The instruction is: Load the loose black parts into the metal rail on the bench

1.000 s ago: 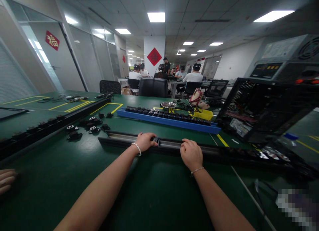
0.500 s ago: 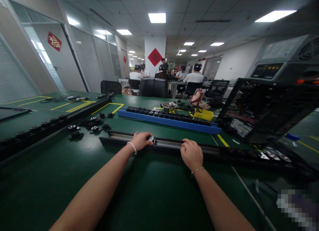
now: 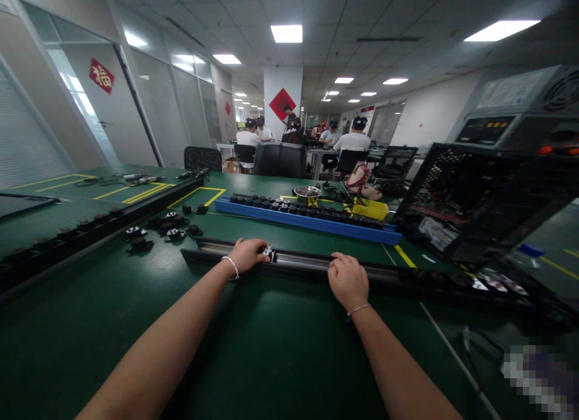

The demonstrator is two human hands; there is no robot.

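A long black channel rail [image 3: 301, 262] lies across the table in front of me. My left hand [image 3: 248, 255] is closed, its fingertips pinching a small black-and-white part [image 3: 269, 253] that sits in the rail's groove. My right hand [image 3: 348, 281] rests further right on the same rail, fingers curled together over its edge; their undersides are hidden. Several similar small parts [image 3: 174, 234] lie loose on the table left of the rail. At the rail's right end, more dark and shiny parts [image 3: 491, 281] are lined up in it.
Behind the rail stands a blue channel [image 3: 307, 219] filled with dark parts. Another long black rail [image 3: 158, 201] runs along the left. A metal bowl [image 3: 307, 192], a yellow tray [image 3: 371, 210] and an open computer case [image 3: 479, 209] are beyond. People [image 3: 353, 142] sit at far tables.
My left hand has slid a little to the left along the rail together with the small part. My right hand has stayed in place.
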